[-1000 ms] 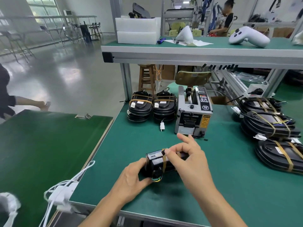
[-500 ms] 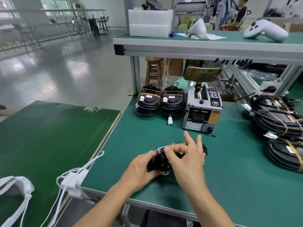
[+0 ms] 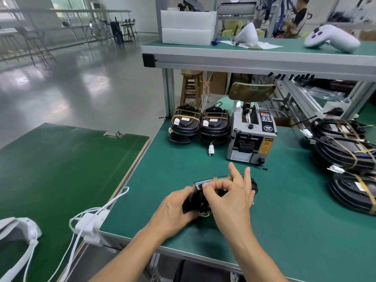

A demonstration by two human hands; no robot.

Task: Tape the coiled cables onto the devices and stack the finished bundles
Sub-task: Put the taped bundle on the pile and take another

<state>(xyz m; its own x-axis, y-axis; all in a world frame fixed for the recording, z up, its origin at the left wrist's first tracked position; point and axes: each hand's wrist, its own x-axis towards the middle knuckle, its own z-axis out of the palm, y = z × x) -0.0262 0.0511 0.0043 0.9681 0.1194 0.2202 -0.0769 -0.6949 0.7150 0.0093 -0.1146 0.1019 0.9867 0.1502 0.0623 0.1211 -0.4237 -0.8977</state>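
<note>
While both hands work over the green bench (image 3: pixel 284 231), here's the layout:
Device: black device (image 3: pixel 195 200) sits tilted at the near-middle of the bench, held off the mat.
Left hand: left hand (image 3: pixel 173 212) grips its near end, fingers curled under.
Right hand: right hand (image 3: pixel 230 198) pinches at the tape strip (image 3: pixel 214 178) on top, two fingers sticking straight up.
Finished bundles: two stacks (image 3: pixel 200 128) just left of the tape dispenser (image 3: pixel 251 135).
More devices: taped pile (image 3: pixel 350 159) far right.

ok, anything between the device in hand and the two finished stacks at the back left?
Nothing visible blocks it. The device, held in both hands, has bare green mat between it and the stacks. A small white plug lies in front of the right stack, and the tape dispenser stands to their right, off the path.
</note>
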